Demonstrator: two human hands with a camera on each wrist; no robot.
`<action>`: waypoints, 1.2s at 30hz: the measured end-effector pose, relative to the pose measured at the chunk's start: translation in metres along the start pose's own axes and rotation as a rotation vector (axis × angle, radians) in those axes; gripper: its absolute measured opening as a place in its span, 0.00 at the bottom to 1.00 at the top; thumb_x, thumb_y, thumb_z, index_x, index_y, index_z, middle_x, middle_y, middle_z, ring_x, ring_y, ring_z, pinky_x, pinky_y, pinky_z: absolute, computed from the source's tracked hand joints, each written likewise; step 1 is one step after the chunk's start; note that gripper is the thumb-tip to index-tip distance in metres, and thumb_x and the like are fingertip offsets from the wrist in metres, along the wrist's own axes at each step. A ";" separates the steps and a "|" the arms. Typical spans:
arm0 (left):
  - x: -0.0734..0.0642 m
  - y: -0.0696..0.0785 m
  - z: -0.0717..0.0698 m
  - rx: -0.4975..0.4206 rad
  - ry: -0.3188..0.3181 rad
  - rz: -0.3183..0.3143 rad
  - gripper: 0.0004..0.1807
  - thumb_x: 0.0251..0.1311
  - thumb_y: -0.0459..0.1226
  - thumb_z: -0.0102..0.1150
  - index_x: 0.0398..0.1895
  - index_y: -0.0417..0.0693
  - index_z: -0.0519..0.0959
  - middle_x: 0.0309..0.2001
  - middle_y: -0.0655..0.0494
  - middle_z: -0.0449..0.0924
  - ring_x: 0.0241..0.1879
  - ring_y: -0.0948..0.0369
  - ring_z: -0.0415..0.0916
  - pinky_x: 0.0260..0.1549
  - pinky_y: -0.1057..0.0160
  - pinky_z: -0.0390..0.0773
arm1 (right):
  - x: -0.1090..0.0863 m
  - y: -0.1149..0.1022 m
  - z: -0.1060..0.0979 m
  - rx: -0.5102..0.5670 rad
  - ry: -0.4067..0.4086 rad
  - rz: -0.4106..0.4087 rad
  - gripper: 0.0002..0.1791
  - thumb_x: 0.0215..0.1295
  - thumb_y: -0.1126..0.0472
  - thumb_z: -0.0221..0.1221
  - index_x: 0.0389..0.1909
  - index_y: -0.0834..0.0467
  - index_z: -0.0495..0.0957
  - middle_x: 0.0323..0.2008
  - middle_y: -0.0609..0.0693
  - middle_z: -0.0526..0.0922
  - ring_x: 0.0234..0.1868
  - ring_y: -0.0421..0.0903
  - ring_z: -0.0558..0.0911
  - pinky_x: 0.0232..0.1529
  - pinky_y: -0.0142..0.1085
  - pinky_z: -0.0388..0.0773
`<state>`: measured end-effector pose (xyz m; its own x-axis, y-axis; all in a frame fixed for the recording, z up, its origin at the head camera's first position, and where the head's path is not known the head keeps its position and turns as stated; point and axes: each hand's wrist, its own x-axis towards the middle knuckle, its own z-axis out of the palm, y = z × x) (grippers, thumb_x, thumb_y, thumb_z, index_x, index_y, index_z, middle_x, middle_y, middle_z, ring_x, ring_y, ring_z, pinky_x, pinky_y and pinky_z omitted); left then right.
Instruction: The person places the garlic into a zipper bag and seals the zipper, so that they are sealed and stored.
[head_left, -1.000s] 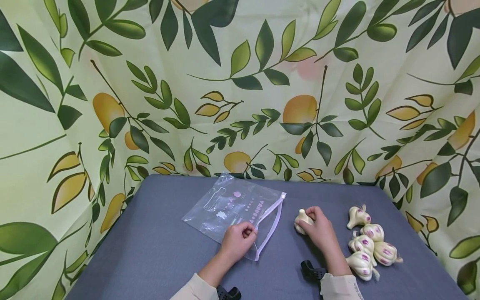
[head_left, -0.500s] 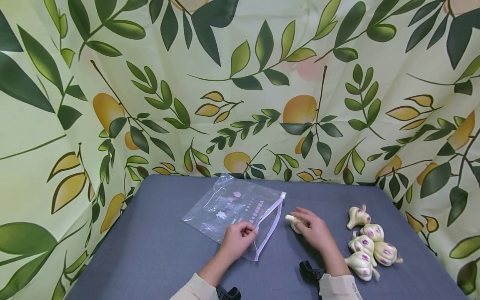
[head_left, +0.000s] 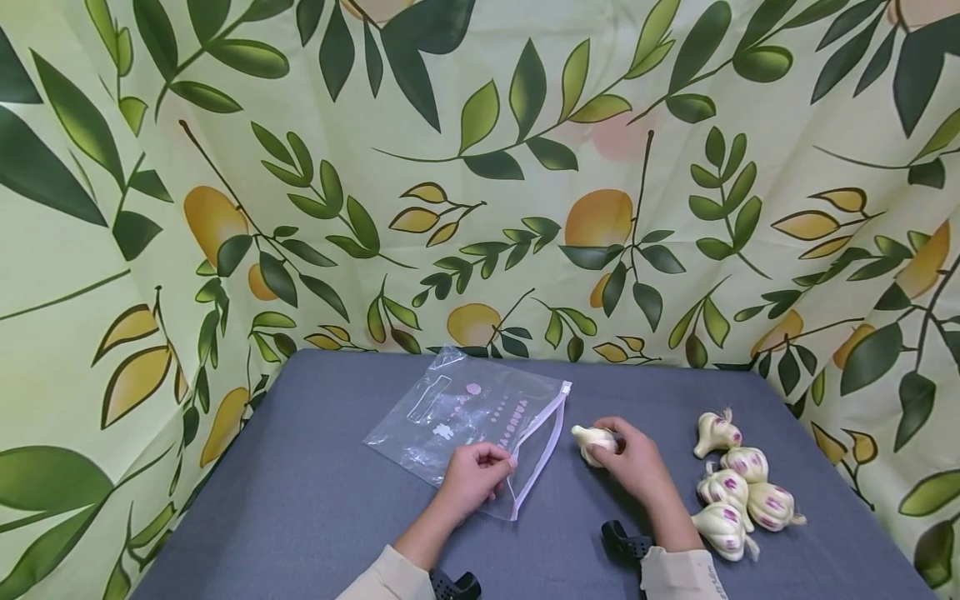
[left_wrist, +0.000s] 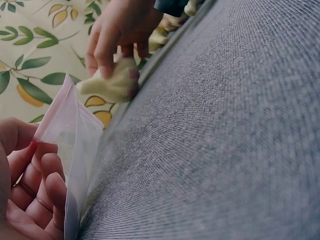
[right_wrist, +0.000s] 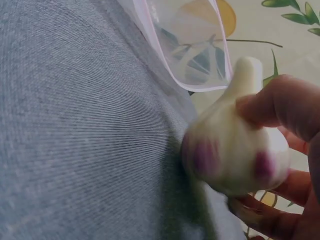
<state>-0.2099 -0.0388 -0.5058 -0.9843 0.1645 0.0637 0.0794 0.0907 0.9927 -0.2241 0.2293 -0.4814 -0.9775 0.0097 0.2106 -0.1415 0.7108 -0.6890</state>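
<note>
My left hand (head_left: 472,479) pinches the pink-edged mouth of a clear zip bag (head_left: 468,408) between thumb and forefinger. The bag lies on the table with its mouth spread apart on the right side; in the left wrist view its lip (left_wrist: 65,107) stands raised at the fingertips. To the right of the mouth, my right hand (head_left: 637,462) grips a garlic bulb (head_left: 592,443), white with purple patches. In the right wrist view the thumb presses near the neck of the bulb (right_wrist: 230,145) and fingers curl beneath; the neck points toward the bag opening.
Several more garlic bulbs (head_left: 723,487) lie clustered at the right of the grey cloth-covered table (head_left: 315,467). A leaf-and-fruit patterned curtain (head_left: 480,208) rises behind and along both sides. Black straps (head_left: 626,542) sit at the wrists.
My right hand has shifted slightly left with the garlic bulb and turned it, so its neck now points left toward the bag. My left hand has stayed at the bag's mouth.
</note>
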 end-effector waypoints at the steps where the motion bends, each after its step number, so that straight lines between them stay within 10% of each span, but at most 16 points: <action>1: -0.001 0.001 0.000 -0.014 -0.004 -0.004 0.07 0.56 0.32 0.66 0.33 0.34 0.83 0.19 0.57 0.76 0.17 0.65 0.70 0.13 0.72 0.69 | 0.000 0.001 0.000 -0.027 0.015 -0.019 0.17 0.54 0.61 0.69 0.46 0.58 0.81 0.41 0.57 0.83 0.33 0.46 0.77 0.34 0.37 0.71; 9: -0.012 0.026 0.001 0.007 -0.003 0.004 0.06 0.57 0.29 0.63 0.33 0.30 0.82 0.19 0.56 0.74 0.18 0.65 0.68 0.13 0.73 0.68 | -0.001 0.000 0.001 -0.160 0.009 -0.145 0.20 0.55 0.56 0.70 0.49 0.56 0.84 0.49 0.58 0.83 0.47 0.59 0.78 0.46 0.50 0.73; 22: -0.015 0.032 0.000 -0.005 -0.016 0.055 0.06 0.57 0.28 0.63 0.32 0.28 0.81 0.18 0.43 0.76 0.16 0.65 0.68 0.12 0.72 0.68 | -0.002 -0.003 0.001 -0.092 -0.143 -0.075 0.30 0.64 0.58 0.58 0.67 0.60 0.69 0.61 0.66 0.74 0.62 0.63 0.72 0.61 0.59 0.68; 36: -0.004 0.004 0.001 0.032 -0.050 0.028 0.06 0.57 0.31 0.65 0.33 0.34 0.84 0.18 0.46 0.77 0.15 0.65 0.67 0.12 0.73 0.68 | 0.002 -0.011 0.014 0.031 -0.085 -0.051 0.36 0.50 0.52 0.74 0.61 0.56 0.74 0.37 0.52 0.75 0.33 0.44 0.71 0.31 0.34 0.68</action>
<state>-0.2059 -0.0381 -0.5019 -0.9726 0.2162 0.0856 0.1127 0.1165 0.9868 -0.2263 0.2113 -0.4832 -0.9784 -0.0870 0.1875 -0.1952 0.6869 -0.7001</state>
